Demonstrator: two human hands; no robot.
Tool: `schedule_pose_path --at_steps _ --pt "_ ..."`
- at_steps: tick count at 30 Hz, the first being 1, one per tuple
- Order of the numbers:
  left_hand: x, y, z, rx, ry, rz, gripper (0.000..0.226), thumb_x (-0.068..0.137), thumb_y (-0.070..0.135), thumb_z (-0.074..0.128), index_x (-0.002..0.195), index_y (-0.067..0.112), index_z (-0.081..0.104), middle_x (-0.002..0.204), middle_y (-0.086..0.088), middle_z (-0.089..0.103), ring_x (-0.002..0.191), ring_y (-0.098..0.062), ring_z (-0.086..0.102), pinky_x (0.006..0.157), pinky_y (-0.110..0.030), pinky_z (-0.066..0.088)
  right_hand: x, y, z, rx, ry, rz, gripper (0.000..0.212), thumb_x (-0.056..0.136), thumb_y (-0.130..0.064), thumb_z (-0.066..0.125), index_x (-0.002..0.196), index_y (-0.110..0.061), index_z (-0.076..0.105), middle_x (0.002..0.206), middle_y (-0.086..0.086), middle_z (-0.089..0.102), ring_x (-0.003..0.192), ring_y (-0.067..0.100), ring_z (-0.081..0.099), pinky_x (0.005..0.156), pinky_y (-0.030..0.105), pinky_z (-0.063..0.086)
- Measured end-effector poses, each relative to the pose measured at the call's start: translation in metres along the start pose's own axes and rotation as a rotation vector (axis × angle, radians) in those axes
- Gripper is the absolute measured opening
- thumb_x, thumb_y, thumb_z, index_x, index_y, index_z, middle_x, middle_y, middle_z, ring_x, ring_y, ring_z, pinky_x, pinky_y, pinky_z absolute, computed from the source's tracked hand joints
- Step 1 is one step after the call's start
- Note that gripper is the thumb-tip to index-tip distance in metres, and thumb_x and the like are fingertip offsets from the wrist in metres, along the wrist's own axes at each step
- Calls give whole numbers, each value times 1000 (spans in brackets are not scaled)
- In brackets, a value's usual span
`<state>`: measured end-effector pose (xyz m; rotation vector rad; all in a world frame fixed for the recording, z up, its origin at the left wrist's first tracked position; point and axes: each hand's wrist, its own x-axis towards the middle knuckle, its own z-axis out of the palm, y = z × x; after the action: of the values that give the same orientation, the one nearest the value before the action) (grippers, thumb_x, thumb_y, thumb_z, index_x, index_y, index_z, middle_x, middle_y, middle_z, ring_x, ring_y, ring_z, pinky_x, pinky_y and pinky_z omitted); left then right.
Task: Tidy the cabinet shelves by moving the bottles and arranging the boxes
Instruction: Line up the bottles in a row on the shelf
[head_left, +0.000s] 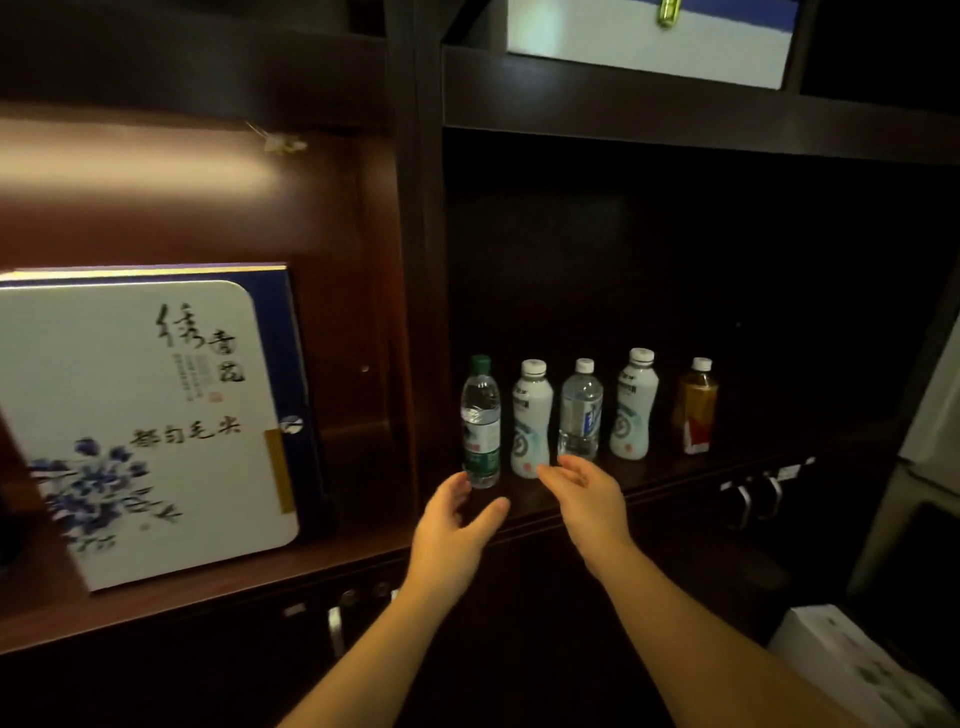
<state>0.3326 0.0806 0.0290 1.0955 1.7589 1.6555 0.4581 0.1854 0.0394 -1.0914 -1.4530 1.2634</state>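
**Bottles: both hands closing in on the left end of the row**

Bottles are standing in a row of five on the dark right-hand shelf (649, 483), near its front edge: green-cap bottle (481, 422), white bottle (531, 419), clear bottle (581, 410), second white bottle (635, 405), amber bottle (697, 406). All upright, spaced apart, none touching as far as I can tell.

Left hand (453, 525) is reaching toward the green-cap bottle, fingers (457, 488) spread and curved, empty; fingertips are sitting at the bottle's base, contact uncertain. Right hand (587, 493) is hovering just below the first white and clear bottles, fingers loose and open, holding nothing.

Tea box (150, 421) is leaning tilted in the lit left compartment, well apart from the bottles. Another box (649, 41) is showing on the shelf above.

Judgement on doing this step well:
- Wrap each bottle at the waist or label, not the base; these are tall and narrow and are likely tipping easily if nudged low.
- Take the end bottle first, so the left hand is not brushing a neighbour.
- Lift straight up before swinging sideways past the cabinet divider (423, 312).
- Light here is poor; confirm the grip by feel before lifting.
- The right hand should commit to one bottle, not go between two.
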Motion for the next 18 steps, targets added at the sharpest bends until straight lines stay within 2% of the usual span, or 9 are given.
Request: schedule_pose_path --at_steps 4,7,10,12,15,18 --pt "45 -18 41 40 15 -36 86 77 42 73 147 19 29 148 1 40 133 -11 38 102 -24 30 45 14 -3 -75 16 -9 53 82 -34 74 129 -14 61 111 -1 68 100 12 62 86 26 45" --pt "80 -34 56 96 130 -108 93 78 40 71 150 17 18 151 -5 35 136 -20 38 101 -29 34 77 32 3 -157 11 -6 52 82 -35 73 128 -14 61 105 -4 66 103 14 62 86 28 45" --pt "103 -52 68 180 228 -143 95 81 36 70 152 14 11 147 -11 42 131 -25 45 97 -29 39 99 54 12 -218 -7 -13 52 82 -39 73 127 -19 61 94 -16 60 98 10 59 85 27 43" --pt "118 -62 75 229 258 -183 97 83 39 67 153 16 4 152 -12 34 135 -28 40 101 -34 39 112 68 19 -251 -23 -11 62 82 -44 71 136 -19 53 107 -10 62 105 13 59 86 27 42" --pt "143 -74 82 192 259 -280 99 82 40 67 152 22 -1 160 -7 16 144 -28 23 111 -42 28 135 85 29 -278 -24 -21 76 82 -44 72 146 -17 40 137 5 56 125 23 54 92 28 42" --pt "163 -81 85 126 302 -281 100 80 34 71 152 25 2 160 -5 18 144 -29 24 111 -46 27 160 95 37 -354 -14 -64 87 75 -53 74 146 -17 38 144 7 48 129 25 50 99 39 47"
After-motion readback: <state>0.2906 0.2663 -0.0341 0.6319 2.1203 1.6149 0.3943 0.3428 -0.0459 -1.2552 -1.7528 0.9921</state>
